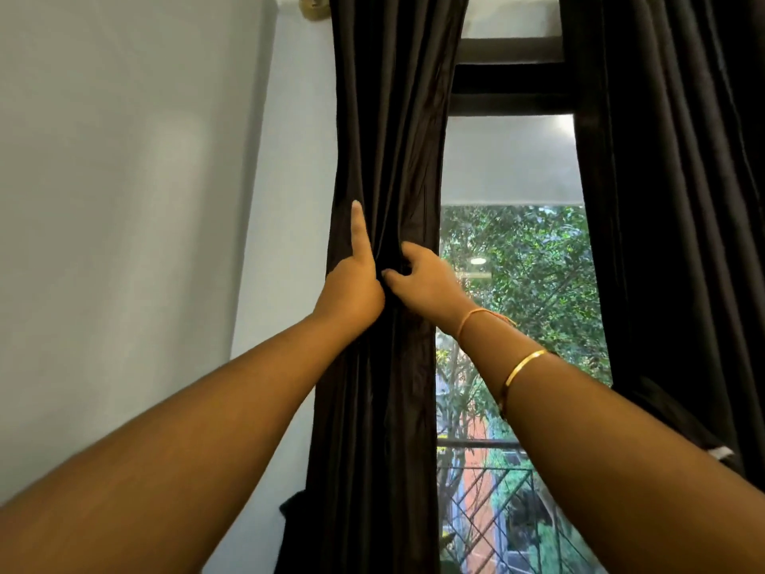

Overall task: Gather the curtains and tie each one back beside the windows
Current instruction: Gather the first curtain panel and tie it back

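Note:
A dark brown curtain (389, 138) hangs bunched into a narrow column at the left side of the window (513, 283). My left hand (356, 283) holds its left part at mid height, one finger pointing straight up along the cloth and the others hidden in the folds. My right hand (422, 279) grips the bunched folds just to the right, fingers curled into the fabric. A second dark curtain (679, 200) hangs at the window's right side, untouched.
A pale wall (145, 200) stands to the left. A brass rod end (312, 6) shows at the top. Behind the glass are trees and a metal grille (496, 511). A half-lowered white blind (509, 159) covers the upper pane.

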Demonstrator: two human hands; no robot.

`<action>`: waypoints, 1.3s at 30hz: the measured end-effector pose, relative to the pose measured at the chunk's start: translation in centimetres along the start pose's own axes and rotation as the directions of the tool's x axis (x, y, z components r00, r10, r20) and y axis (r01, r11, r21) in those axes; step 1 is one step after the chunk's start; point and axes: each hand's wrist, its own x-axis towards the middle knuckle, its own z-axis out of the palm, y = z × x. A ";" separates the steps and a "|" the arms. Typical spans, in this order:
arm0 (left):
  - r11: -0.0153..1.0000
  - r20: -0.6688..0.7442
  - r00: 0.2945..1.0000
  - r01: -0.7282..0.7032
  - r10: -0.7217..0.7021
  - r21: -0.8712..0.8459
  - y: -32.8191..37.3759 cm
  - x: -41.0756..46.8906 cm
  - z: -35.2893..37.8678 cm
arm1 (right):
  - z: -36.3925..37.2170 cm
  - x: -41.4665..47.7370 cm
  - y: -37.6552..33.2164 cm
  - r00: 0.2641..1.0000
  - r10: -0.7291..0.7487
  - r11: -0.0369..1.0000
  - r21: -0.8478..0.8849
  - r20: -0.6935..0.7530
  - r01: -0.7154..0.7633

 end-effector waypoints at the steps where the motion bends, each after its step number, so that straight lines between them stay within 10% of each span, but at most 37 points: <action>1: 0.997 0.025 0.998 0.052 -0.050 -0.064 -0.1 -0.1 0.0 | 0.2 -0.2 -0.1 1.000 0.016 0.999 0.033 0.025 -0.017; 9: 0.830 0.257 0.959 0.238 -0.119 -0.504 -1.1 -1.4 -0.3 | 0.7 -1.7 0.7 0.976 0.154 0.873 0.441 0.157 -0.209; 14: 0.831 0.450 0.888 0.317 -0.091 -0.457 -1.4 -2.2 0.1 | 1.4 -2.5 1.1 0.954 0.205 0.838 0.465 0.219 -0.287; 28: 0.839 0.385 0.891 0.390 -0.240 -0.378 -3.0 -7.7 3.5 | 5.1 -9.2 4.8 0.944 0.269 0.646 0.690 0.192 -0.325; 34: 0.722 0.400 0.859 0.494 -0.319 -0.485 -3.7 -10.4 4.9 | 6.6 -12.0 5.6 0.888 0.370 0.330 0.855 0.274 -0.401; 39: 0.711 0.379 0.875 0.472 -0.303 -0.521 -3.4 -12.0 6.2 | 7.4 -13.2 5.4 0.862 0.403 0.273 0.858 0.309 -0.435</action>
